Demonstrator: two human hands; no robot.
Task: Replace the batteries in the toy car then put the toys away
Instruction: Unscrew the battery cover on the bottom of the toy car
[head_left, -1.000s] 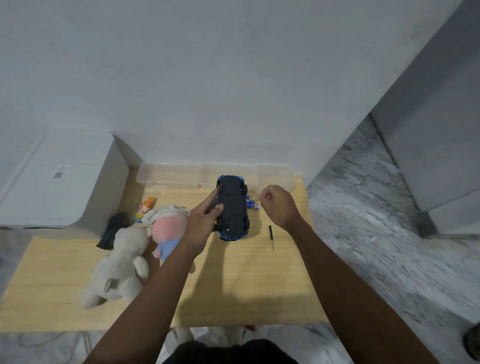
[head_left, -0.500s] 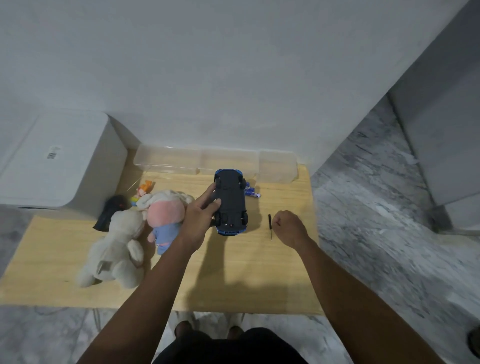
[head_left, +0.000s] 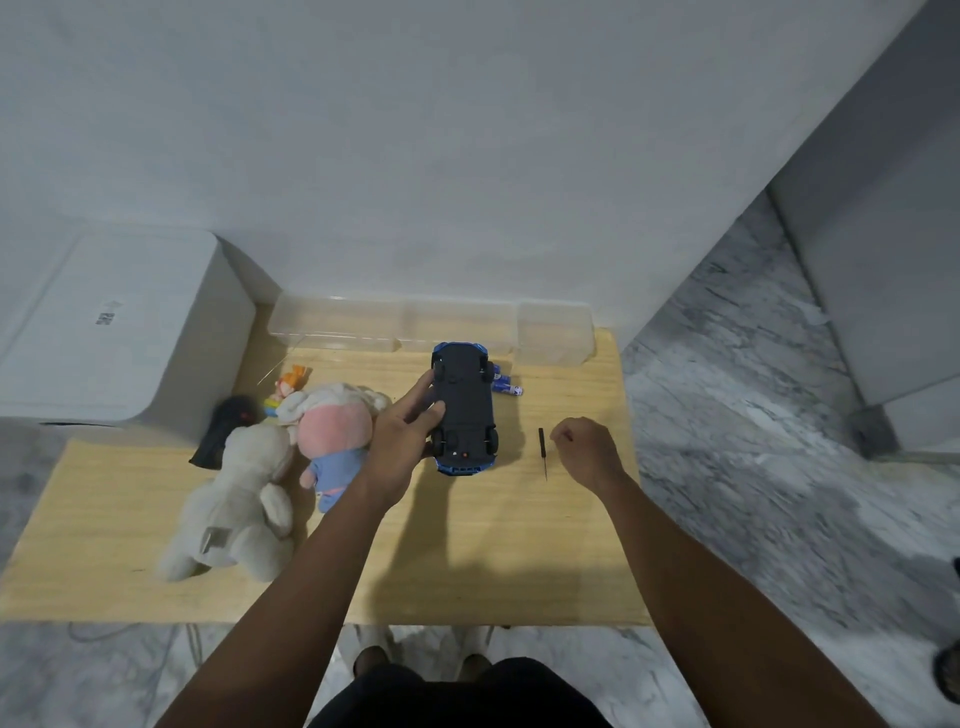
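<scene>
A blue toy car (head_left: 465, 408) lies upside down, its dark underside facing up, over the middle of the wooden table (head_left: 467, 545). My left hand (head_left: 402, 439) grips the car along its left side. A small black screwdriver (head_left: 542, 451) lies on the table to the right of the car. My right hand (head_left: 584, 451) hovers just right of the screwdriver with its fingers curled and nothing visible in them. Blue-and-white batteries (head_left: 506, 383) lie behind the car's right side. Left of the car lie a pink-faced plush doll (head_left: 335, 441) and a grey plush animal (head_left: 239, 499).
Clear plastic bins (head_left: 431, 325) line the wall at the table's far edge. A white box-shaped appliance (head_left: 114, 332) stands at the left. A black object (head_left: 223, 428) and a small orange figure (head_left: 291, 382) lie beside it. Marble floor lies to the right.
My right hand has drawn back from the batteries near the car's far end to a spot beside the screwdriver. My left hand keeps hold of the car.
</scene>
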